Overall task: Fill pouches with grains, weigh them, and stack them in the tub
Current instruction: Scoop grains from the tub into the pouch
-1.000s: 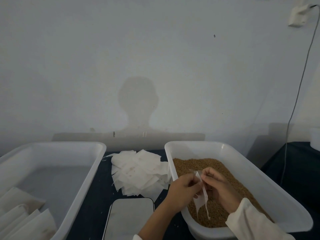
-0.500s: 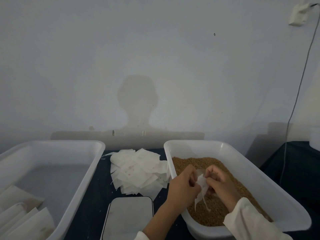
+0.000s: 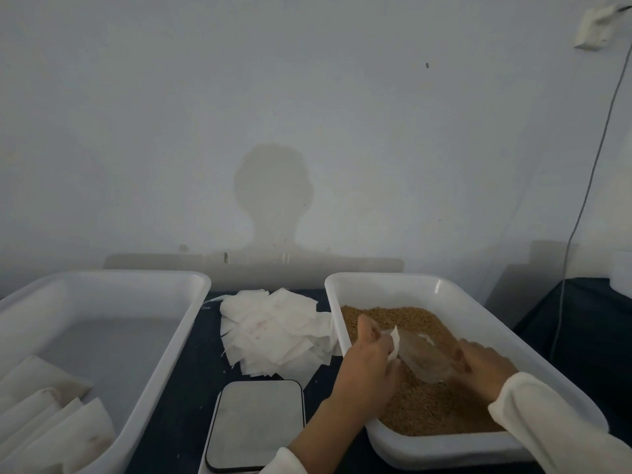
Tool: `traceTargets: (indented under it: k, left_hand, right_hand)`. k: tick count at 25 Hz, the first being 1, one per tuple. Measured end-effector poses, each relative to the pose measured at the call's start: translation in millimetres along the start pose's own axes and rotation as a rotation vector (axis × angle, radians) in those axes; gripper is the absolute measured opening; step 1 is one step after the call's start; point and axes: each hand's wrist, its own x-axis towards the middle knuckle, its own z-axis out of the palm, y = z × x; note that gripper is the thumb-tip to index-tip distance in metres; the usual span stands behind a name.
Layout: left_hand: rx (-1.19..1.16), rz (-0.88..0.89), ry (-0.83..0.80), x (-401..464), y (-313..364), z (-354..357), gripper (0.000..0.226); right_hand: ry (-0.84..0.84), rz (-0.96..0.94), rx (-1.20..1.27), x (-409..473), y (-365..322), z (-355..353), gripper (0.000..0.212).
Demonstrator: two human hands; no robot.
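The left hand (image 3: pixel 371 357) has its grip pinched on the open mouth of a translucent pouch (image 3: pixel 419 357), held tilted just above the brown grains (image 3: pixel 427 401) in the right tub (image 3: pixel 478 316). The right hand (image 3: pixel 485 366) has its fingers curled at the pouch's far end, touching the grains; whether it holds the pouch cannot be told.

Filled pouches (image 3: pixel 44 422) and left tub (image 3: pixel 191 323) cut off at left edge; right hand's (image 3: pixel 485 367) fingertips hidden behind the pouch (image 3: pixel 420 360).
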Motion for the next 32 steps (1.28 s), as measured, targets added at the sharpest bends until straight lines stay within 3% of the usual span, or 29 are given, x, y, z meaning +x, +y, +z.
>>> traceTargets:
  k: [2, 7, 10, 13, 16, 20, 25, 28, 32]
  left_hand:
    - [0.008, 0.039, -0.012, 1.1, 3.1, -2.0, 0.010]
    - [0.093, 0.113, -0.056, 0.5, 6.8, -4.8, 0.009]
    - [0.160, 0.108, 0.000, 1.1, 7.3, -3.0, 0.012]
    - [0.255, 0.052, 0.062, 2.4, 5.9, 1.1, 0.036]
    - [0.321, 0.110, 0.116, 10.4, 6.6, 0.2, 0.027]
    - [0.335, 0.060, 0.006, 20.7, -3.3, -0.4, 0.023]
    - [0.314, 0.012, -0.097, 27.7, -13.7, 3.2, 0.034]
    - [0.309, 0.030, -0.100, 30.6, -17.5, 4.7, 0.033]
    - [0.313, 0.103, -0.101, 30.0, -17.9, 6.2, 0.030]
  right_hand:
    - [-0.072, -0.027, -0.024, 1.9, 1.4, 2.6, 0.031]
    - [0.019, -0.098, 0.128, -8.7, 8.7, -27.4, 0.011]
    - [-0.062, -0.146, -0.083, -16.1, 26.1, -69.1, 0.016]
    - [-0.041, -0.234, -0.334, -18.3, 27.6, -77.3, 0.015]
    - [-0.023, -0.299, -0.333, -10.7, 15.4, -50.8, 0.015]
    - [-0.179, -0.269, -0.061, -2.9, 13.0, -28.1, 0.027]
    - [-0.303, -0.311, 0.268, -13.5, 36.4, -40.8, 0.019]
    - [-0.279, -0.289, 0.481, -23.6, 48.2, -58.0, 0.016]
    - [-0.154, -0.290, 0.478, -28.2, 55.2, -78.1, 0.008]
